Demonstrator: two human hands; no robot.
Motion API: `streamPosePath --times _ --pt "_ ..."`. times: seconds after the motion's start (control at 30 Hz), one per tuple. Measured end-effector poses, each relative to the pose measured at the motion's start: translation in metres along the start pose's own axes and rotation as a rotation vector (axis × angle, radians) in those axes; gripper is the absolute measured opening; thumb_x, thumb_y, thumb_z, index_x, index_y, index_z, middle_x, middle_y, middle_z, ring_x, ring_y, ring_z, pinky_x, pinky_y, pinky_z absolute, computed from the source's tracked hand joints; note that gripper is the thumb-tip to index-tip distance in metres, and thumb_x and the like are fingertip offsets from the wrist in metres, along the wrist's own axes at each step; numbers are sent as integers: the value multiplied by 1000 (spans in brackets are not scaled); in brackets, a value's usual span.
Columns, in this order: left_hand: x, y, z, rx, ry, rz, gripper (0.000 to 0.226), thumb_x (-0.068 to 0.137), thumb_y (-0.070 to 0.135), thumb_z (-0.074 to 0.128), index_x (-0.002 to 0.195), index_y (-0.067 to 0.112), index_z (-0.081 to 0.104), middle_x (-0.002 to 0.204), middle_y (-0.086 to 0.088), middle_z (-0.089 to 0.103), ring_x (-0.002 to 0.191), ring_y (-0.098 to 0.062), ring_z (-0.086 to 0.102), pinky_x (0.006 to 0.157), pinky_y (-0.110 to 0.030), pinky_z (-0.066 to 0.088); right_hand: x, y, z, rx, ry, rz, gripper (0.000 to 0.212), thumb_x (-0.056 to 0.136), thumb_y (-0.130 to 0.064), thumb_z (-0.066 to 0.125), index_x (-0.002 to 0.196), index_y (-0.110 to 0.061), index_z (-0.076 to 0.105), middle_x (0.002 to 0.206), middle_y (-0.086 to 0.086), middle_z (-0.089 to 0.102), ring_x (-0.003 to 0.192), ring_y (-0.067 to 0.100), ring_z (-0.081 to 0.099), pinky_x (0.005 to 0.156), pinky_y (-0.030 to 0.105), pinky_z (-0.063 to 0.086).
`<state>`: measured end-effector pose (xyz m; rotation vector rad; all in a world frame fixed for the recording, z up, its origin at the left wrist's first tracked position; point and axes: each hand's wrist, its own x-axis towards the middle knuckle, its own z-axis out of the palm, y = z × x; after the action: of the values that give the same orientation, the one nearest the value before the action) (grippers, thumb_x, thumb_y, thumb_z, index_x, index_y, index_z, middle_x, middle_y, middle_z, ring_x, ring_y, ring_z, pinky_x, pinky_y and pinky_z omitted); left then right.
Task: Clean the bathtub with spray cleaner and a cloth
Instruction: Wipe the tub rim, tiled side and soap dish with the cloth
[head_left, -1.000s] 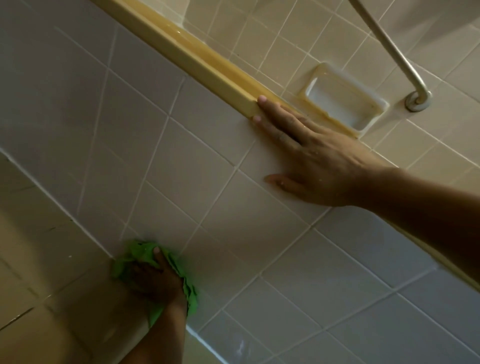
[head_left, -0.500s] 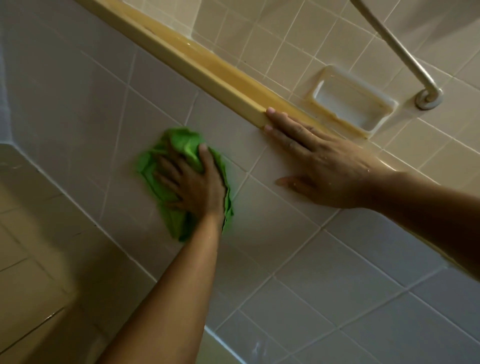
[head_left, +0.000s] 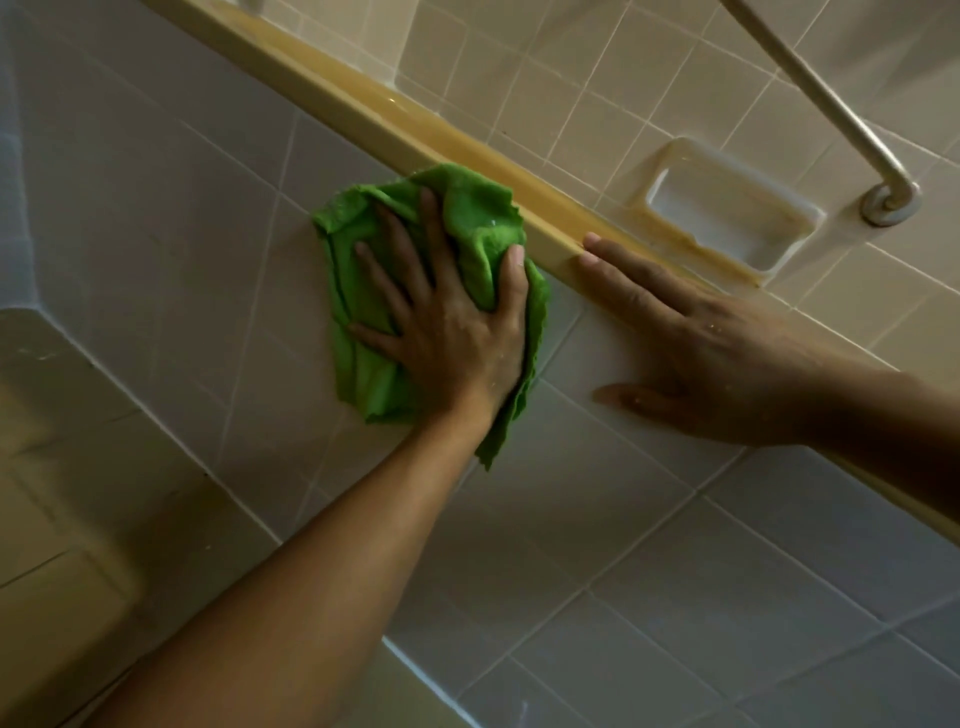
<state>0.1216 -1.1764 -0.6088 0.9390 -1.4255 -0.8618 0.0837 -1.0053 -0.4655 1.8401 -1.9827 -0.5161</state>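
Wiping looks to be in mid-course, not near its end. The left hand (head_left: 447, 332) lies flat with fingers spread, pressing the green cloth (head_left: 483, 223) against the tiled panel (head_left: 675, 545). The cloth is bunched under the palm, and its upper fold, beyond the fingertips, touches the yellow rim (head_left: 363, 111). Just beside that hand's thumb, the right hand (head_left: 701, 353) rests flat on the same tiles, fingers straight and close together, thumb held apart, fingertips touching the rim's lower edge. It holds nothing and seems to serve as a brace. Drops glisten on both hands and on the cloth, so I judge the spraying done for this patch. No spray bottle is in view. Left to do, as far as can be told: the tiles below the left wrist, the rim's top, and perhaps the soap dish (head_left: 727, 208) beyond the right hand's fingers.
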Motion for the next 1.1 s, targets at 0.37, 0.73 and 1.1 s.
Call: streamPosePath --times 0.37,0.73,1.1 --pt "-26 -31 -2 10 -53 26 90 86 83 31 163 41 12 173 4 6 160 -26 -6 113 -80 3 19 4 5 18 39 -47 100 88 -66 52 163 -30 -3 172 -6 -5 151 35 30 100 62 50" --pt "42 -104 -12 -161 -23 -478 84 95 75 32 164 29 17 173 6 3 159 -21 -2 118 -71 2 86 -13 2 -133 9 -46 100 89 -71 43 161 -31 -13 168 -9 -22 156 27 14 121 45 31" --pt "-30 -244 -13 -76 -4 -598 89 97 60 30 156 -6 28 162 -30 29 150 -46 30 120 -59 22 93 -17 -1 -172 8 -63 98 93 -65 49 163 -24 -5 170 -1 -20 156 30 14 122 36 13"
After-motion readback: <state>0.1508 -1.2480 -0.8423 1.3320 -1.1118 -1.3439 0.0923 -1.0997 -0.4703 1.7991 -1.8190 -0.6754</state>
